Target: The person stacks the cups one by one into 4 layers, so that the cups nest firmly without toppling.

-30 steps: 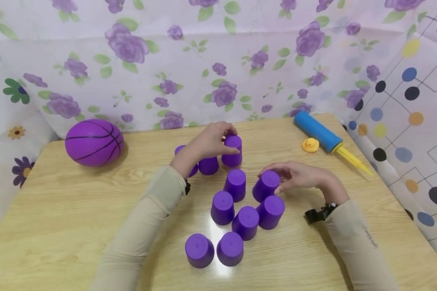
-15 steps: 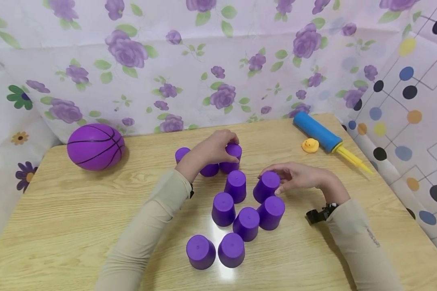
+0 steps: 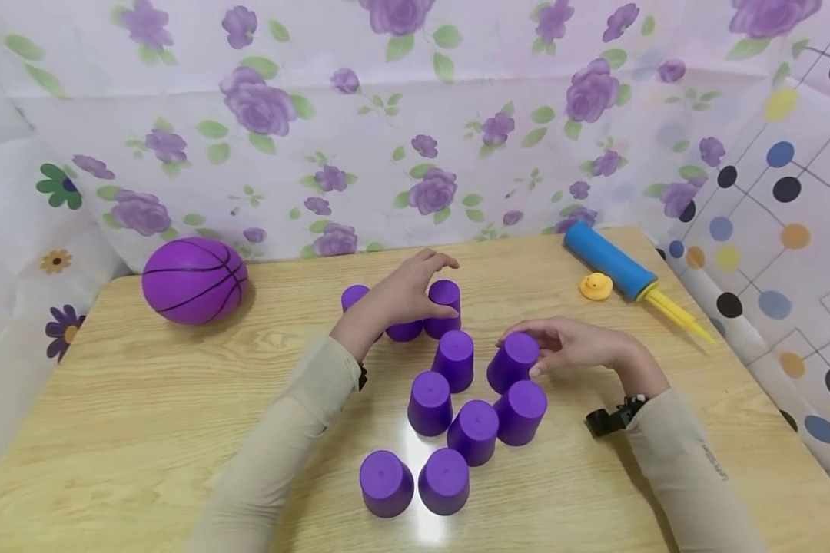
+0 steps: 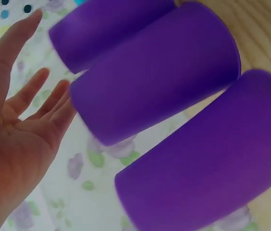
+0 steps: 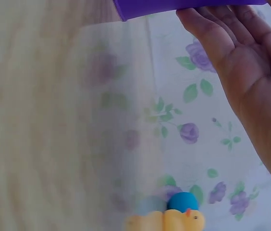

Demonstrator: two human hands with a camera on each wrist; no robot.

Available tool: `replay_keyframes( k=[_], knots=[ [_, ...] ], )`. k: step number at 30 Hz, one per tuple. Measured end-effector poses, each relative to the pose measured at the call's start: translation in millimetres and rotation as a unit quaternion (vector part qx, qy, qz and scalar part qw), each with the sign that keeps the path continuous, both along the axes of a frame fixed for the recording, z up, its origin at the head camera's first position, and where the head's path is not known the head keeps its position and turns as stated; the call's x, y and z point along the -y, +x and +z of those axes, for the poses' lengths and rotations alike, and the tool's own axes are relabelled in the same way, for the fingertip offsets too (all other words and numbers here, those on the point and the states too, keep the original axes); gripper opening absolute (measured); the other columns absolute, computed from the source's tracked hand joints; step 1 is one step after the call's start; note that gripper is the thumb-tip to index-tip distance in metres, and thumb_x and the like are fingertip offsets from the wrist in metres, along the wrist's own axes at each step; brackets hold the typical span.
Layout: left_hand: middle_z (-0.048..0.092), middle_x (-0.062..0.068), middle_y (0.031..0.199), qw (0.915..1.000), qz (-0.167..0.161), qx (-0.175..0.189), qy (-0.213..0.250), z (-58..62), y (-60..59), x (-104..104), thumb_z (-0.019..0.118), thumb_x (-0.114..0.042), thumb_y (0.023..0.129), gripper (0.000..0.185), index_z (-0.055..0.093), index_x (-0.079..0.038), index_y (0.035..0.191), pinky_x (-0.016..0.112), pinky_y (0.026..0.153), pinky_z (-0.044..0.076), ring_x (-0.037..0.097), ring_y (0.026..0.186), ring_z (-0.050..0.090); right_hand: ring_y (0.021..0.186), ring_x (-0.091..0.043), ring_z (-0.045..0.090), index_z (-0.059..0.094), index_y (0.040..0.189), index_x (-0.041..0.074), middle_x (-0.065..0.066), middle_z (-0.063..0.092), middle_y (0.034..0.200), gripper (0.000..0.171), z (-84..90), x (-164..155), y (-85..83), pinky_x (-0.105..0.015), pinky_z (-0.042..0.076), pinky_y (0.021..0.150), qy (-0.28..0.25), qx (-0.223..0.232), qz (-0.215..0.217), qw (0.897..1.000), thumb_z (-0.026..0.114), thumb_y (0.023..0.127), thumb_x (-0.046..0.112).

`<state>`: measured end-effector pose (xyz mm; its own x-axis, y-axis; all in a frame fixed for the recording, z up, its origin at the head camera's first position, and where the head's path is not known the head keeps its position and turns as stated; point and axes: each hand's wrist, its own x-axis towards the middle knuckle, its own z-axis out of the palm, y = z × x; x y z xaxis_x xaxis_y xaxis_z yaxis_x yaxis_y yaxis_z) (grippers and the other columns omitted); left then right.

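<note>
Several upside-down purple cups stand on the wooden table (image 3: 145, 399). My left hand (image 3: 437, 278) hovers spread over the right-hand cup (image 3: 445, 306) of a back row of three (image 4: 154, 77), thumb beside it and fingers lifted off. In the left wrist view the left hand's palm (image 4: 25, 125) is flat and holds nothing. My right hand (image 3: 534, 349) pinches a tilted purple cup (image 3: 514, 365) between fingers and thumb, and the right hand's fingertips (image 5: 198, 21) touch this cup (image 5: 183, 6). More cups stand nearer me, with two at the front (image 3: 415, 482).
A purple basketball (image 3: 194, 280) lies at the back left. A blue pump (image 3: 609, 259) with a yellow nozzle and a small yellow duck (image 3: 595, 286) (image 5: 166, 220) sit at the back right. Floral cloth walls close in the back and left, dotted cloth the right.
My left hand set its cup down beside the back row and spread its fingers off it. The right hand stayed on the tilted cup.
</note>
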<state>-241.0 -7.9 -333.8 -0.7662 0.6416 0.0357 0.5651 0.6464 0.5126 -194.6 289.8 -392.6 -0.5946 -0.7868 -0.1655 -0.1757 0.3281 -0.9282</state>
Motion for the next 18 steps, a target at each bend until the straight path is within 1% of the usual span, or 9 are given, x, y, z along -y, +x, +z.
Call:
replay_keyframes(
  k=[2, 4, 6, 8, 11, 13, 15, 16, 18],
  knots=[
    [0.043, 0.007, 0.131, 0.9995, 0.002, -0.022, 0.021, 1.4, 10.1, 5, 0.074, -0.031, 0.080, 0.061, 0.047, -0.010, 0.131, 0.035, 0.102, 0.041, 0.024, 0.121, 0.045, 0.120, -0.016, 0.052, 0.043, 0.137, 0.004, -0.011, 0.051, 0.134, 0.059, -3.4, -1, -0.1, -0.028, 0.044, 0.100, -0.009, -0.006, 0.003, 1.000, 0.069, 0.084, 0.011],
    [0.043, 0.007, 0.132, 0.9978, 0.002, -0.048, 0.045, 2.9, 23.5, 12, 0.073, -0.030, 0.082, 0.056, 0.050, -0.009, 0.129, 0.035, 0.102, 0.041, 0.024, 0.121, 0.046, 0.120, -0.018, 0.052, 0.043, 0.136, 0.005, -0.013, 0.051, 0.134, 0.057, -5.6, -2, 0.4, -0.029, 0.044, 0.100, -0.019, -0.010, 0.008, 1.000, 0.068, 0.085, 0.010],
    [0.047, 0.007, 0.125, 0.9951, 0.001, -0.069, 0.071, 3.1, 38.0, 21, 0.072, -0.029, 0.082, 0.050, 0.054, -0.009, 0.124, 0.033, 0.097, 0.045, 0.021, 0.113, 0.051, 0.119, -0.019, 0.053, 0.044, 0.136, 0.006, -0.013, 0.052, 0.133, 0.055, -6.2, -2, 0.7, -0.029, 0.044, 0.099, -0.024, -0.016, 0.008, 1.000, 0.067, 0.086, 0.009],
    [0.051, 0.005, 0.117, 0.9915, 0.000, -0.078, 0.104, -0.4, 51.9, 30, 0.074, -0.027, 0.081, 0.045, 0.058, -0.010, 0.119, 0.030, 0.092, 0.047, 0.017, 0.106, 0.053, 0.119, -0.019, 0.053, 0.044, 0.136, 0.008, -0.012, 0.052, 0.133, 0.054, -5.5, -3, 1.3, -0.028, 0.044, 0.099, -0.023, -0.023, 0.002, 0.999, 0.066, 0.086, 0.008],
    [0.055, 0.000, 0.104, 0.9862, -0.008, -0.051, 0.158, -10.8, 69.4, 41, 0.077, -0.024, 0.077, 0.038, 0.063, -0.012, 0.111, 0.026, 0.083, 0.050, 0.013, 0.093, 0.055, 0.118, -0.019, 0.053, 0.044, 0.136, 0.008, -0.010, 0.053, 0.132, 0.054, -2.3, -5, 2.4, -0.027, 0.044, 0.099, -0.022, -0.041, -0.025, 0.999, 0.066, 0.086, 0.007],
    [0.058, -0.002, 0.102, 0.9834, -0.019, -0.022, 0.179, -18.2, 79.1, 46, 0.079, -0.023, 0.076, 0.038, 0.065, -0.012, 0.109, 0.025, 0.083, 0.051, 0.013, 0.092, 0.056, 0.118, -0.017, 0.053, 0.044, 0.137, 0.009, -0.008, 0.053, 0.132, 0.055, 1.4, -7, 2.5, -0.025, 0.044, 0.098, -0.016, -0.062, -0.054, 0.996, 0.066, 0.087, 0.009],
    [0.060, -0.001, 0.105, 0.9828, -0.035, 0.011, 0.181, -23.2, 88.1, 49, 0.079, -0.024, 0.075, 0.039, 0.065, -0.010, 0.109, 0.028, 0.085, 0.051, 0.015, 0.095, 0.058, 0.116, -0.015, 0.054, 0.044, 0.137, 0.010, -0.007, 0.055, 0.130, 0.054, 6.4, -8, 1.2, -0.024, 0.046, 0.095, -0.012, -0.077, -0.089, 0.993, 0.066, 0.087, 0.011],
    [0.060, -0.001, 0.108, 0.9837, -0.044, 0.020, 0.174, -24.3, 92.1, 50, 0.078, -0.025, 0.076, 0.039, 0.064, -0.010, 0.109, 0.031, 0.087, 0.050, 0.016, 0.097, 0.058, 0.116, -0.015, 0.054, 0.044, 0.137, 0.011, -0.006, 0.055, 0.130, 0.054, 9.8, -7, -0.4, -0.025, 0.047, 0.094, -0.010, -0.080, -0.104, 0.991, 0.065, 0.087, 0.012],
    [0.059, -0.002, 0.112, 0.9859, -0.055, 0.028, 0.155, -25.4, 98.4, 51, 0.077, -0.027, 0.078, 0.039, 0.064, -0.010, 0.110, 0.030, 0.091, 0.048, 0.015, 0.101, 0.056, 0.115, -0.014, 0.054, 0.045, 0.137, 0.014, -0.005, 0.056, 0.128, 0.053, 15.9, -3, -4.8, -0.025, 0.049, 0.092, -0.006, -0.088, -0.125, 0.988, 0.065, 0.088, 0.014]
  ],
)
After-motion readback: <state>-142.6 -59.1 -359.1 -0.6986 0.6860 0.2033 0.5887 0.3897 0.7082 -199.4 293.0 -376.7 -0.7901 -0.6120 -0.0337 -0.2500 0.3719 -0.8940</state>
